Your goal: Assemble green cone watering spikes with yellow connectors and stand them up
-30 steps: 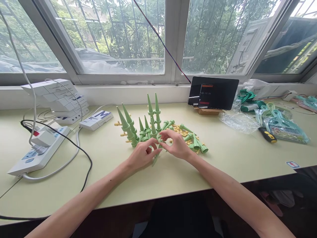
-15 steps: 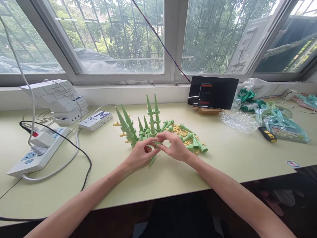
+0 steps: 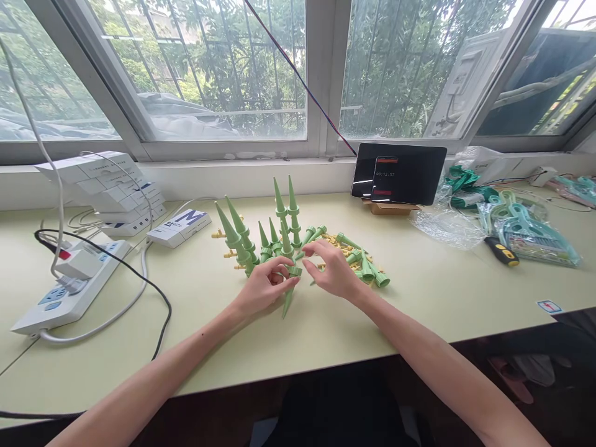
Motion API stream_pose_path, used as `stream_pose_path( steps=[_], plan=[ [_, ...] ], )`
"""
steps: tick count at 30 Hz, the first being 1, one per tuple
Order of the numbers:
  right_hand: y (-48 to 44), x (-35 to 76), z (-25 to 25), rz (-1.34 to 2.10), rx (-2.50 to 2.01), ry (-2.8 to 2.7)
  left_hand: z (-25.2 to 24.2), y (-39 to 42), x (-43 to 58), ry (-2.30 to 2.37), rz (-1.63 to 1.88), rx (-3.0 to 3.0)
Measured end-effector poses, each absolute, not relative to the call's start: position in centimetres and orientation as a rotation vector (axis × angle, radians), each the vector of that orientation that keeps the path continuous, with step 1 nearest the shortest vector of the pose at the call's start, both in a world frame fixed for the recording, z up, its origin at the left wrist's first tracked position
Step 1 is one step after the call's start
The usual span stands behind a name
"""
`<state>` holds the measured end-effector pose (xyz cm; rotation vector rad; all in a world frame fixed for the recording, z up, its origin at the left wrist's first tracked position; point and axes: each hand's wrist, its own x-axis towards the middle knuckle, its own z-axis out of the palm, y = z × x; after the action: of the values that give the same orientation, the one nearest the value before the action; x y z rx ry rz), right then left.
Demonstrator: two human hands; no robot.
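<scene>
My left hand point(image 3: 266, 284) is closed with thumb and fingers around a pale green plastic plant watering spike point(image 3: 287, 304). Its tapered tip slants down toward me, and its ribbed collar shows at my fingertips. Just to the right, my right hand point(image 3: 334, 268) hovers with thumb and index finger apart. Small bits of green show beside and below its fingertips; I cannot make out what they belong to. Behind my left hand, several green spikes point(image 3: 238, 231) stand point up, some stacked in one another, with yellow valves point(image 3: 218, 234) sticking out at the left.
Loose green spikes point(image 3: 367, 266) and small yellow valves point(image 3: 331, 239) lie piled behind my right hand. A tablet point(image 3: 421, 177) leans at the back. At the left are a power strip point(image 3: 88, 292) and white boxes point(image 3: 181, 227); at the right, a screwdriver point(image 3: 501, 251) and bagged scissors point(image 3: 524, 226).
My right hand has drawn away to the right from the spike, and its fingers have parted. My left hand keeps hold of the spike, whose collar is more exposed.
</scene>
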<state>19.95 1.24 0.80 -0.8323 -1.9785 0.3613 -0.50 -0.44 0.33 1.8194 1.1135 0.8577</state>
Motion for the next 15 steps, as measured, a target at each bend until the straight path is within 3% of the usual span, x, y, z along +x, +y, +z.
stream_pose_path(
  steps=[15],
  plan=[
    [5.8, 25.2, 0.6, 0.169, -1.415, -2.071, 0.4, -0.5, -0.4, 1.114, 0.866, 1.826]
  ],
)
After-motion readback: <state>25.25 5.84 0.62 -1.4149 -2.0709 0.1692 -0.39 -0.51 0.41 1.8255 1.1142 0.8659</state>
